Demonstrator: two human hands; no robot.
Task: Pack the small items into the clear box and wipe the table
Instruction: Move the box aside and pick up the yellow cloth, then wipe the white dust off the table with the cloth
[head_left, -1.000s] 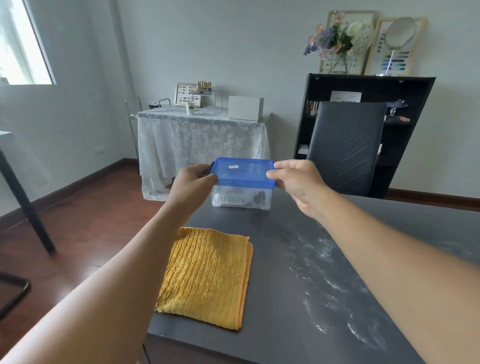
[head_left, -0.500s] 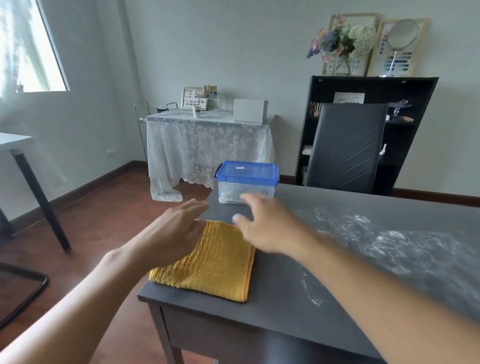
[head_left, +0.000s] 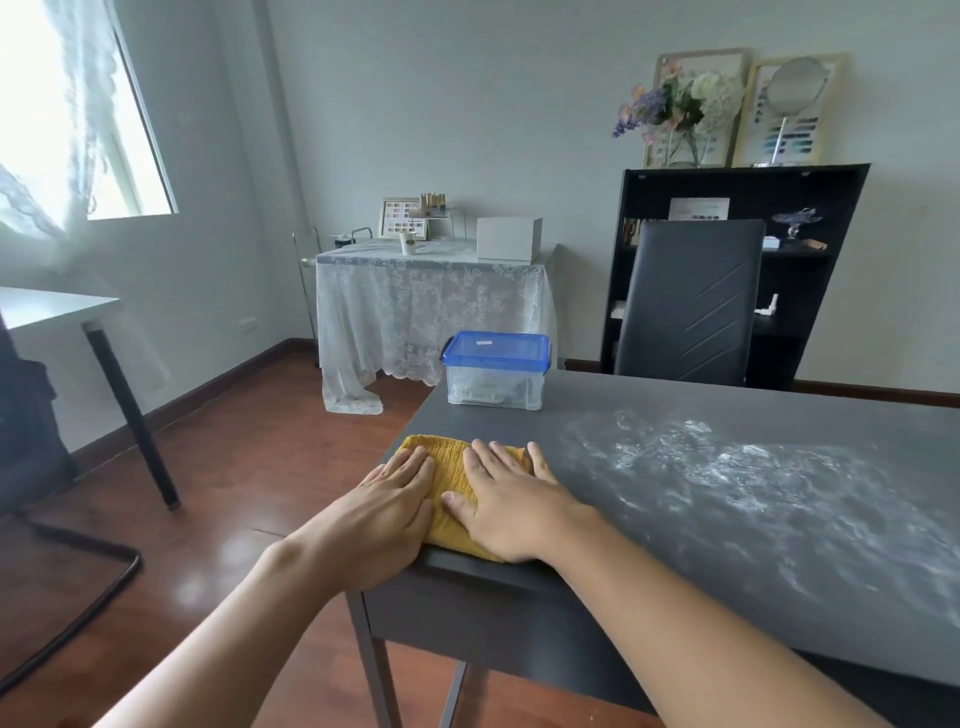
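The clear box (head_left: 494, 387) with its blue lid (head_left: 496, 349) closed stands at the far left corner of the dark grey table (head_left: 675, 415); small items show dimly through its wall. A folded yellow cloth (head_left: 451, 467) lies at the table's near left corner. My left hand (head_left: 395, 499) rests flat on the cloth's left part, fingers straight. On its right part lies my right hand (head_left: 511, 499), also flat with fingers spread. White powdery smears (head_left: 727, 467) cover the table's middle and right.
A dark chair (head_left: 688, 301) stands behind the table's far edge, with a black shelf (head_left: 831, 218) behind it. A lace-covered side table (head_left: 431, 301) is farther back. A white table (head_left: 52, 306) and a black chair frame (head_left: 78, 597) stand on the wooden floor to the left.
Both hands let go of the box's lid, drew back toward me and came down flat on the yellow cloth. The box stays at the far corner. The camera pulled back.
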